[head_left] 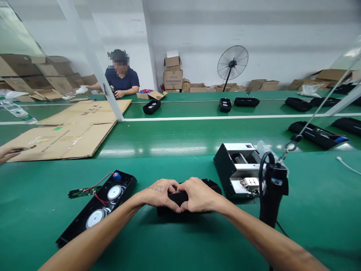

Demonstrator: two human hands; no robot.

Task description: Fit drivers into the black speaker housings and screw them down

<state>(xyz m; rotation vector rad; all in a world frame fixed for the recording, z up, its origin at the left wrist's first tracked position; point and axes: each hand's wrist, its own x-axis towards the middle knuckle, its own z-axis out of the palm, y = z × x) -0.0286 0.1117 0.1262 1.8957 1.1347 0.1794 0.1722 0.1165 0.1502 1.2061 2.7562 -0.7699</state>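
Between my hands, a black housing is pressed on the green surface; left hand and right hand close around it, thumbs meeting, so it stays steady.

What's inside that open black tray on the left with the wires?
The tray holds two round white speakers and red wires running to a green circuit board lying outside it. Anything beneath the speakers is hidden.

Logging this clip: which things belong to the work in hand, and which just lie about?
In hand:
left hand
right hand
black casing, gripped by both

Lying about:
speaker panel
circuit board
open box
hanging driver
cardboard
fan
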